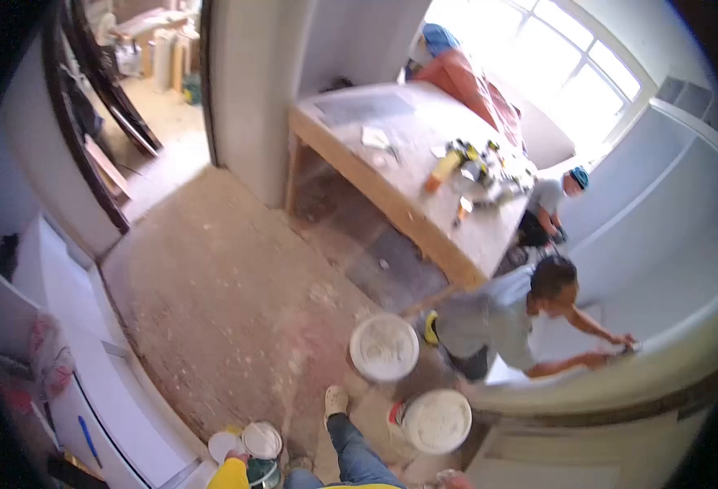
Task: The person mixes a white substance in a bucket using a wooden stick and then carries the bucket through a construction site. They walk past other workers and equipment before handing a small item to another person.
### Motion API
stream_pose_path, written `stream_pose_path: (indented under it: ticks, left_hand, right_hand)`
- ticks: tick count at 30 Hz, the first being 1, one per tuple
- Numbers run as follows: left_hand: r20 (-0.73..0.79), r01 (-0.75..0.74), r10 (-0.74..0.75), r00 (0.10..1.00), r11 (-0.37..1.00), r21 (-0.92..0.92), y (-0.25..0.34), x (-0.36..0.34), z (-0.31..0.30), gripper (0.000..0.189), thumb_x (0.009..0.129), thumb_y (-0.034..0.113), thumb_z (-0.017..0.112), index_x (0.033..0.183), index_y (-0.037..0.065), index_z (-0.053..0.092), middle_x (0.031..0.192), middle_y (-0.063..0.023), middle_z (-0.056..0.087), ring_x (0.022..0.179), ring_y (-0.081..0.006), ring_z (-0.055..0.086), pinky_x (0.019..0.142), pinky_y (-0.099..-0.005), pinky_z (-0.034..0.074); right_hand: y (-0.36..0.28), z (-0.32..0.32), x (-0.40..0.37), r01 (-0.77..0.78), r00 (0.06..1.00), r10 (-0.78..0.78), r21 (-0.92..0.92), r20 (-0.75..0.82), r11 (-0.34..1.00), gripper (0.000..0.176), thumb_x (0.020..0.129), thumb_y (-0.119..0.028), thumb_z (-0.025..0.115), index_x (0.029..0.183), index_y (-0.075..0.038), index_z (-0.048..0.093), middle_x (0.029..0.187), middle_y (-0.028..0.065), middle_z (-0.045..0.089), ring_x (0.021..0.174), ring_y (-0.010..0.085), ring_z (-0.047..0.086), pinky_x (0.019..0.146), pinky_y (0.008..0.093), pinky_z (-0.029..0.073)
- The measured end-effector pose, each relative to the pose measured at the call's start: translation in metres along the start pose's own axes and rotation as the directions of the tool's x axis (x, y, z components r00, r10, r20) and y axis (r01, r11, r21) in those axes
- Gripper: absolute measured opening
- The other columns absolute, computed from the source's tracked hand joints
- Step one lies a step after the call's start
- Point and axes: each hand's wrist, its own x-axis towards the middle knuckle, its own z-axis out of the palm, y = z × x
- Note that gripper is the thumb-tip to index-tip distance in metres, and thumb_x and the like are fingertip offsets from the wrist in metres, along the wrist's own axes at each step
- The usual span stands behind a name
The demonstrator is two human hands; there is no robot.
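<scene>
At the bottom edge, my left hand [238, 456] comes out of a yellow sleeve [227, 475]. It is beside a green bucket [266, 477] and close to a round white container [262, 441] and a pale round lid or tub [223, 446]. Its fingers are too small and partly hidden to show what they grip. My right hand [454, 479] is cut off by the lower edge and blurred, below a white-topped bucket [437, 421]; its fingers cannot be made out.
A second white-lidded bucket [384, 348] stands on the dusty floor [212, 301]. One co-worker [489, 318] leans with both hands on the curved wall panel; another person [548, 204] crouches behind. Power tools [473, 167] lie on a large wooden platform [391, 208]. A doorway [163, 122] opens at upper left.
</scene>
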Motion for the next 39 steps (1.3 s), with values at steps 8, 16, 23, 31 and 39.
stream_pose_path:
  ticks: [8,16,23,31,39]
  left_hand:
    - [-0.046,0.206,-0.251,0.967,0.874,-0.441,0.072,-0.107,-0.054,0.068,0.076,0.027,0.071,0.133,0.003,0.044,0.121,-0.0183,0.057,0.093,-0.0284,0.064,0.075,-0.0383,0.053]
    - [0.008,0.270,-0.275,0.961,0.937,-0.220,0.154,-0.056,-0.105,0.050,0.082,0.037,0.063,0.123,0.010,0.055,0.094,-0.0121,0.066,0.069,-0.0268,0.063,0.062,-0.0415,0.050]
    - [0.110,0.216,-0.188,0.976,0.761,-0.611,0.246,0.091,-0.231,0.047,0.081,0.039,0.064,0.118,0.010,0.056,0.079,-0.0097,0.058,0.065,-0.0228,0.058,0.057,-0.0397,0.048]
    - [-0.226,-0.220,0.082,0.971,0.683,-0.697,0.444,0.197,-0.532,0.051,0.080,0.035,0.063,0.123,0.009,0.054,0.092,-0.0075,0.064,0.067,-0.0200,0.060,0.064,-0.0399,0.049]
    - [-0.328,-0.212,0.064,0.942,0.874,-0.438,0.574,0.260,-0.709,0.048,0.082,0.029,0.064,0.124,0.009,0.055,0.104,-0.0080,0.062,0.085,-0.0208,0.062,0.078,-0.0307,0.048]
  right_hand:
    - [-0.147,-0.024,0.344,0.644,0.764,-0.258,-0.727,0.591,0.238,0.038,0.077,-0.042,0.061,0.100,-0.012,0.065,0.085,0.0118,0.065,0.077,0.0274,0.063,0.068,0.0422,0.050]
    - [-0.473,0.052,0.632,0.680,0.730,-0.578,-0.305,0.364,0.667,0.025,0.079,-0.032,0.060,0.097,-0.014,0.064,0.097,0.0083,0.066,0.089,0.0245,0.063,0.072,0.0385,0.051]
    - [-0.694,0.095,0.640,0.750,0.473,-0.645,-0.659,0.601,-0.064,0.017,0.082,-0.026,0.055,0.093,-0.016,0.062,0.093,0.0092,0.065,0.086,0.0264,0.064,0.071,0.0402,0.052]
    - [-0.638,0.155,0.781,0.703,0.650,-0.459,-0.709,0.606,0.059,0.018,0.084,-0.026,0.054,0.094,-0.014,0.063,0.088,0.0117,0.067,0.084,0.0297,0.065,0.065,0.0414,0.053]
    - [-0.828,0.230,0.894,0.653,0.722,-0.391,-0.749,0.571,0.111,0.023,0.081,-0.031,0.057,0.091,-0.012,0.065,0.088,0.0154,0.067,0.081,0.0336,0.065,0.065,0.0425,0.053]
